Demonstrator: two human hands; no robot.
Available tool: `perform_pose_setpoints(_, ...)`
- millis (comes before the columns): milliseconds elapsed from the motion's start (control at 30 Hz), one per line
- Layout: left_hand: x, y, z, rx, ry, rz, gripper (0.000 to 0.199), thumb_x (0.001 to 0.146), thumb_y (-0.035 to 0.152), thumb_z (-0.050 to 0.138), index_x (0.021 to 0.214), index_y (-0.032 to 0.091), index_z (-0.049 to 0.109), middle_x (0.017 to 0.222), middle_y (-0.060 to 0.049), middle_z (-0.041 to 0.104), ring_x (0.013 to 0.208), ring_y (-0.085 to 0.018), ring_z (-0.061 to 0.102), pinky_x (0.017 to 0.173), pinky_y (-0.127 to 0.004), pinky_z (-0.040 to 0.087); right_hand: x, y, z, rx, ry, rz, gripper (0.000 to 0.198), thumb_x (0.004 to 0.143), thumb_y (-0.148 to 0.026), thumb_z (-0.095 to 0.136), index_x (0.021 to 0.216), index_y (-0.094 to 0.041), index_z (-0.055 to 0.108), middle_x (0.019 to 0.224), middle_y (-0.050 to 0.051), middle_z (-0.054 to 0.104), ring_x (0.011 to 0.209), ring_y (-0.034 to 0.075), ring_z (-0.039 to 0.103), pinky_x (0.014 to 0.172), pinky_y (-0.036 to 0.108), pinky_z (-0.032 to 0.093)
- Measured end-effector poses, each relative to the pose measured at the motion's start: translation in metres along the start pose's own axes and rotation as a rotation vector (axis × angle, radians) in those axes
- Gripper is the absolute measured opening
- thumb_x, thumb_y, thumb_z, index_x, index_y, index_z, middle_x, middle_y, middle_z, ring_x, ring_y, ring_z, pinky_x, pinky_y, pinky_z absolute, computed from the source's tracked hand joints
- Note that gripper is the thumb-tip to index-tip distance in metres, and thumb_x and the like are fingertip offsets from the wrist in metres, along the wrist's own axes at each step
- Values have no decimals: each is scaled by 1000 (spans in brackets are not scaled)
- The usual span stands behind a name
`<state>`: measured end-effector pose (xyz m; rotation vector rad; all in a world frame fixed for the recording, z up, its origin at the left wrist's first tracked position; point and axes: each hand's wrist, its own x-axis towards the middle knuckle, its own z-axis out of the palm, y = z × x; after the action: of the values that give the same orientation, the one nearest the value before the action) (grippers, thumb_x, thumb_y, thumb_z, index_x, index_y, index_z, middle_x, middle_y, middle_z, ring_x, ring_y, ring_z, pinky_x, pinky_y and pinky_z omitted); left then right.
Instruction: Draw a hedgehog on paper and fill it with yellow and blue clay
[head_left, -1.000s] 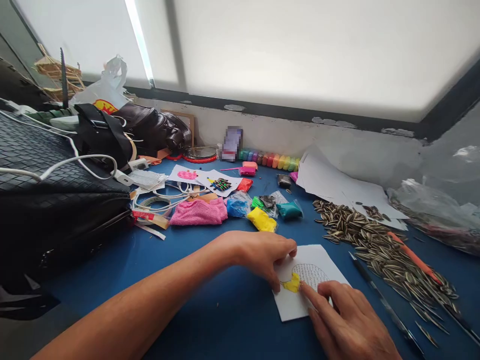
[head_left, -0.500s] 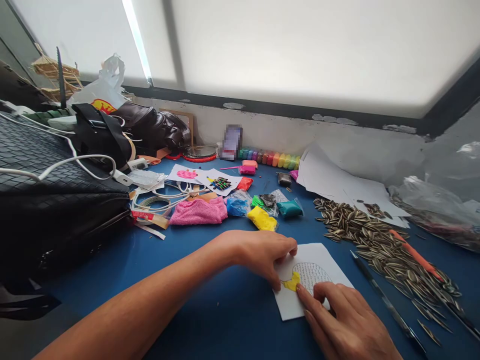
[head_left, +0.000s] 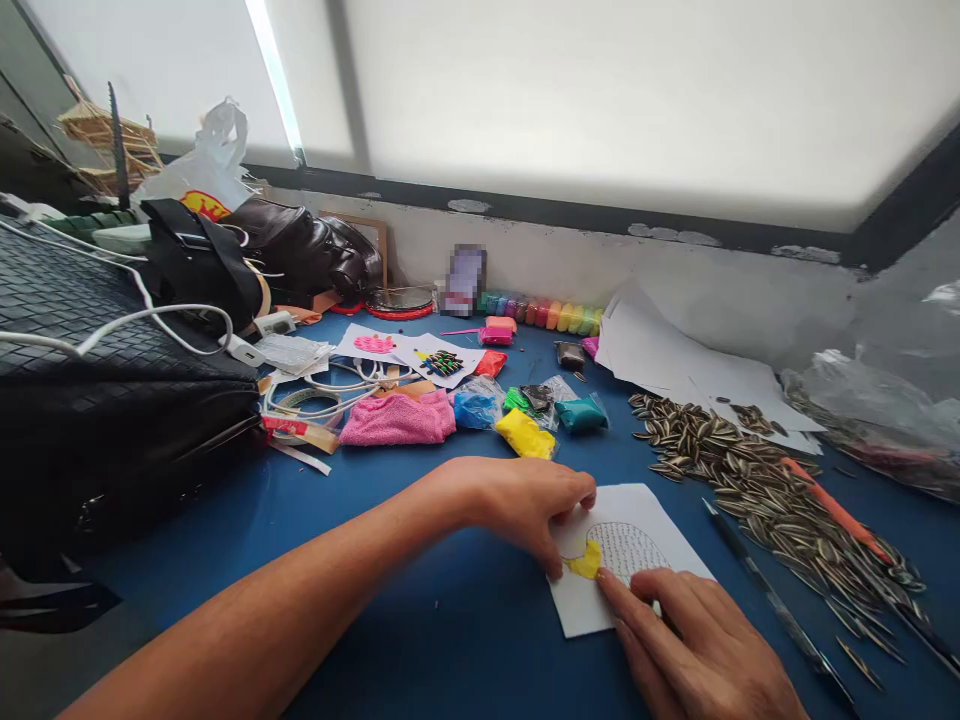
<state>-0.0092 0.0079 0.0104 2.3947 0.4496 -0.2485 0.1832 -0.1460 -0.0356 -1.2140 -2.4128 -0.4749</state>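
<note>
Right now your white sheet [head_left: 664, 505] lies on the near right part of the blue table [head_left: 420, 640], set at a slant, its far edge and near left corner showing past your hands. To its left, bare blue surface runs under your forearm toward the black bag [head_left: 112, 430]. On the right the room is tighter: a pen [head_left: 772, 590] lies just beside your knuckles, with a heap of striped seeds [head_left: 750, 490] beyond it. Just past your left wrist sits a yellow packet [head_left: 526, 435], near a pink cloth [head_left: 397, 418].

Your left hand [head_left: 525, 500] is half open, thumb and fingers spread and resting on the sheet's left side. Your right hand [head_left: 697, 640] has its index finger stretched to the edge of the yellow clay [head_left: 587, 561], the other fingers curled; whether they grip anything, you can't tell.

The table meets a patchy wall [head_left: 540, 255] below a pale, lit blind [head_left: 600, 100]. The clay is smooth and flattened, beside a rounded outline filled with small dark marks; the cloth looks fuzzy, the bag woven.
</note>
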Motion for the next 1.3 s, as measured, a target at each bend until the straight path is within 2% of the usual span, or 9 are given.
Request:
perform_pose_setpoints(200, 1, 0, 1, 8, 7, 0, 64, 71, 36, 75, 124, 18, 44, 102, -4, 59, 88, -18, 55, 69, -25, 42, -1, 2, 3, 11, -23, -27, 27, 93, -15, 52, 113, -11, 69, 87, 10, 63, 77, 18, 60, 70, 31, 50)
perform_pose_setpoints(333, 1, 1, 0, 2, 1, -13, 64, 70, 32, 75, 124, 17, 45, 103, -3, 59, 89, -18, 56, 70, -25, 42, -3, 5, 4, -47, -10, 9, 34, 94, -22, 50, 122, -9, 64, 96, 13, 60, 83, 20, 59, 74, 34, 50)
perform_pose_setpoints(433, 1, 3, -1, -10, -4, -21, 66, 68, 30, 76, 125, 17, 45, 104, -4, 60, 91, -18, 56, 70, -25, 42, -3, 8, 5, -91, -49, 34, 37, 95, -28, 49, 124, -11, 64, 100, 14, 58, 85, 21, 59, 72, 34, 50)
perform_pose_setpoints(567, 2, 4, -1, -3, -9, -29, 66, 68, 29, 76, 125, 16, 45, 106, -4, 60, 92, -18, 56, 71, -25, 42, -1, 10, 7, -99, -70, 9, 37, 94, -29, 50, 125, -13, 64, 102, 14, 57, 88, 21, 58, 74, 34, 50)
perform_pose_setpoints(900, 2, 4, -2, 4, -1, -32, 68, 70, 33, 78, 126, 17, 45, 104, -3, 60, 91, -18, 56, 70, -24, 41, -1, 8, 8, -127, -76, 26, 43, 95, -33, 50, 131, -11, 57, 102, 14, 57, 88, 22, 58, 74, 34, 50)
perform_pose_setpoints(1100, 2, 5, -1, 12, 3, -33, 66, 69, 33, 78, 125, 16, 46, 105, -3, 59, 93, -18, 55, 72, -24, 41, 7, 6, 5, -87, -127, 40, 38, 95, -32, 49, 128, -16, 60, 99, 11, 58, 84, 20, 58, 72, 33, 50)
perform_pose_setpoints(1300, 2, 3, 0, 3, 20, -35, 68, 68, 34, 79, 126, 17, 47, 102, -2, 59, 91, -18, 55, 70, -24, 41, 6, 6, 3, -46, -74, 48, 37, 96, -30, 47, 125, -12, 61, 94, 10, 58, 82, 19, 58, 71, 31, 50)
